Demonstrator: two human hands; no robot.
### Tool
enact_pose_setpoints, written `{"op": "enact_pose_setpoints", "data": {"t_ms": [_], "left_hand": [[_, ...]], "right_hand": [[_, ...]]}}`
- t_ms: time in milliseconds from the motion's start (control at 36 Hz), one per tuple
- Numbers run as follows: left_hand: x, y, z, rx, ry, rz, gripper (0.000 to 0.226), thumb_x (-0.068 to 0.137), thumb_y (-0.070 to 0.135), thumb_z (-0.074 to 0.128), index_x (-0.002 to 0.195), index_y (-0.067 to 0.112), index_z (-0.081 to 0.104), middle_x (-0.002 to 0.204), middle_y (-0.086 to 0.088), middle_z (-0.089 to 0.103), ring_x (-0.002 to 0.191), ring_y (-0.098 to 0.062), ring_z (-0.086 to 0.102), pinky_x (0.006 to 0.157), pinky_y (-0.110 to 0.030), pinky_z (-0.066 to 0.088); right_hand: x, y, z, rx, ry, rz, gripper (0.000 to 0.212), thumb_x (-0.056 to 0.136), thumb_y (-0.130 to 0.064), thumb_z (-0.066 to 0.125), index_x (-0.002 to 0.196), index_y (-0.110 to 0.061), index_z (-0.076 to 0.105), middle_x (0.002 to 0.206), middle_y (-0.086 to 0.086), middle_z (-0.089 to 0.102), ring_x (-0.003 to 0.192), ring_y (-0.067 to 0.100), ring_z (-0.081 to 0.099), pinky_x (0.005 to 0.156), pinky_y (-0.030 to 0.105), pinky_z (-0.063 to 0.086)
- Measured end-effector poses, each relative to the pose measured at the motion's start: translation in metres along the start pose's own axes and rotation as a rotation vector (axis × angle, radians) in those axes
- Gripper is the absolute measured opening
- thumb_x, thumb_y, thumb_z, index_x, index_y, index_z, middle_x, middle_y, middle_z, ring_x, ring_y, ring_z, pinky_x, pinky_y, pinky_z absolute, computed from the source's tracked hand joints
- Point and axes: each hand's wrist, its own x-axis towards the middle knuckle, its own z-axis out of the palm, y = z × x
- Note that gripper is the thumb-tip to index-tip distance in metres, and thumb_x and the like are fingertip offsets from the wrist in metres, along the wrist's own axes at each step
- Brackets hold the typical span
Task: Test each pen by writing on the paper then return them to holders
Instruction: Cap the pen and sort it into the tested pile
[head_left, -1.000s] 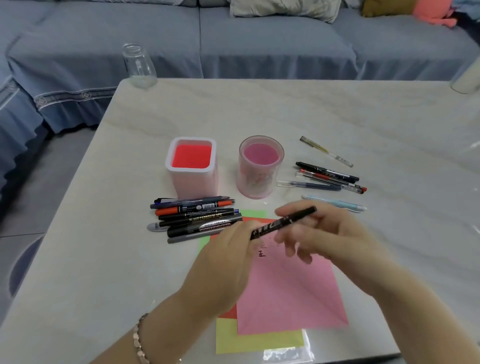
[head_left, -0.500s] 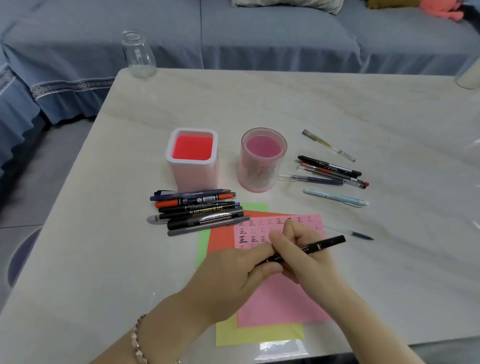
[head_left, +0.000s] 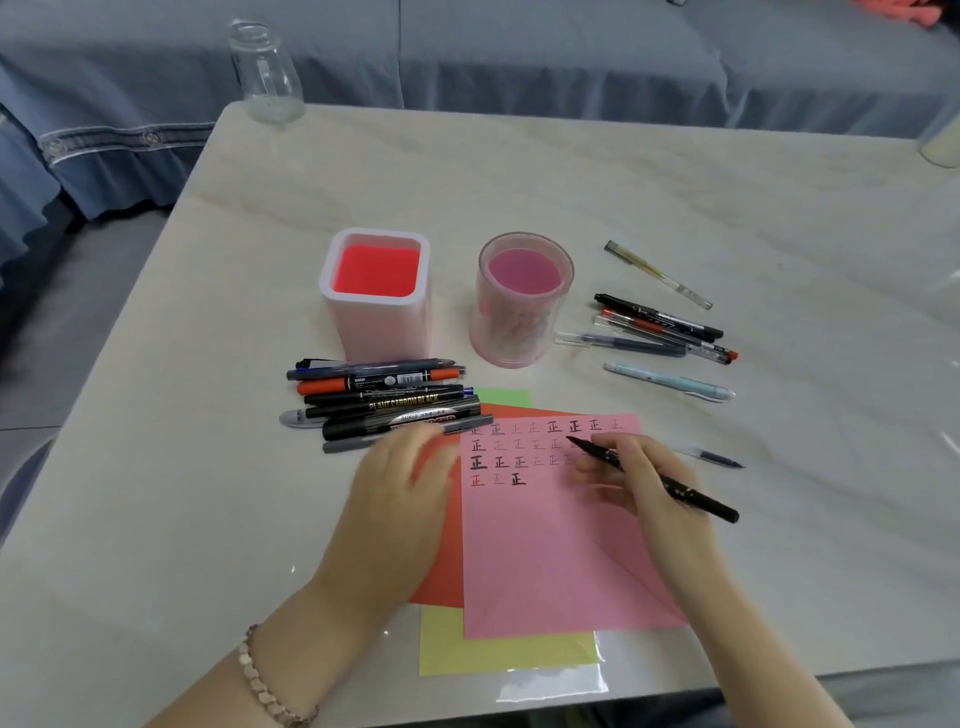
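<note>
Right hand (head_left: 639, 483) pinches black marker (head_left: 696, 500) over pink paper (head_left: 545, 561) | left hand (head_left: 410, 483) beside it, grip we cannot tell | risk: unpinned sheet slides, smudging strokes

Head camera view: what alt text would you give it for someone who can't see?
A person's right hand holds a black pen, tip over a pink paper bearing rows of handwritten test marks, on a pale table. The blurred left hand lies beside it; loose pens lie near two empty holders behind.

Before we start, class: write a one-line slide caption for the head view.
Right hand holds a black marker, tip at the test marks on the pink paper; left hand beside it.
</note>
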Motion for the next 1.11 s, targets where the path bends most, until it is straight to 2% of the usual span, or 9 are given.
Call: {"op": "enact_pose_setpoints", "data": {"t_ms": [56,139,194,250,389,472,556,694,1111], "left_hand": [[-0.003,0.010,0.004,-0.069,-0.132,0.105,0.028,0.089,0.017,0.044,0.115,0.012,0.054,0.118,-0.020,0.059,0.111,-0.030,0.049,0.096,-0.041,0.041],[-0.009,0.015,0.013,-0.110,-0.319,0.160,0.037,0.089,0.029,0.044,0.124,0.024,0.055,0.138,-0.018,0.047,0.130,-0.027,0.036,0.109,-0.038,0.025],[-0.010,0.016,0.017,-0.090,-0.383,0.161,0.039,0.089,0.035,0.044,0.126,0.028,0.055,0.143,-0.017,0.040,0.136,-0.025,0.027,0.112,-0.036,0.017],[-0.010,0.015,0.020,-0.062,-0.415,0.159,0.039,0.089,0.038,0.043,0.125,0.031,0.055,0.145,-0.017,0.039,0.138,-0.023,0.024,0.112,-0.038,0.016],[-0.011,0.015,0.022,-0.075,-0.405,0.144,0.038,0.089,0.039,0.044,0.124,0.032,0.055,0.144,-0.016,0.041,0.137,-0.024,0.028,0.111,-0.038,0.018],[-0.010,0.015,0.023,-0.110,-0.389,0.129,0.038,0.088,0.040,0.045,0.124,0.033,0.056,0.143,-0.014,0.042,0.136,-0.024,0.029,0.111,-0.037,0.018],[-0.011,0.015,0.022,-0.138,-0.384,0.113,0.039,0.088,0.040,0.045,0.124,0.033,0.058,0.143,-0.014,0.042,0.137,-0.023,0.028,0.112,-0.036,0.016],[-0.010,0.016,0.021,-0.140,-0.386,0.110,0.039,0.087,0.039,0.045,0.123,0.032,0.059,0.142,-0.015,0.043,0.137,-0.023,0.027,0.113,-0.034,0.014],[-0.009,0.019,0.017,-0.147,-0.409,0.086,0.040,0.087,0.039,0.044,0.123,0.032,0.060,0.142,-0.015,0.043,0.137,-0.022,0.025,0.114,-0.030,0.007]], "right_hand": [[0.002,0.000,0.003,-0.003,0.019,0.002,0.027,0.094,-0.015,0.047,0.082,-0.018,0.071,0.082,0.013,0.072,0.079,0.028,0.068,0.079,0.042,0.053],[0.005,0.002,0.010,-0.043,0.083,-0.043,0.028,0.090,-0.020,0.055,0.066,-0.020,0.070,0.068,0.007,0.070,0.069,0.023,0.066,0.075,0.040,0.053],[0.007,0.004,0.014,-0.085,0.146,-0.079,0.027,0.086,-0.025,0.061,0.060,-0.018,0.065,0.058,0.000,0.066,0.061,0.016,0.062,0.070,0.035,0.050],[0.009,0.006,0.018,-0.105,0.206,-0.096,0.029,0.083,-0.028,0.064,0.058,-0.015,0.059,0.048,-0.003,0.060,0.050,0.010,0.055,0.062,0.029,0.046],[0.015,0.015,0.030,-0.127,0.311,-0.127,0.045,0.083,-0.031,0.065,0.049,-0.011,0.044,0.043,0.003,0.048,0.043,0.010,0.044,0.049,0.021,0.037],[0.017,0.022,0.037,-0.142,0.368,-0.156,0.047,0.086,-0.020,0.062,0.048,-0.014,0.037,0.038,-0.010,0.038,0.041,0.004,0.036,0.045,0.014,0.030],[0.015,0.031,0.042,-0.174,0.381,-0.205,0.046,0.085,-0.015,0.060,0.048,-0.017,0.031,0.039,-0.010,0.034,0.042,0.004,0.033,0.046,0.015,0.028],[0.014,0.036,0.045,-0.201,0.372,-0.242,0.033,0.074,-0.025,0.051,0.050,-0.017,0.030,0.042,-0.008,0.033,0.045,0.005,0.030,0.047,0.017,0.026],[0.015,0.038,0.044,-0.232,0.328,-0.306,0.036,0.077,-0.021,0.054,0.049,-0.017,0.031,0.045,-0.007,0.036,0.045,0.005,0.033,0.048,0.015,0.028]]}}
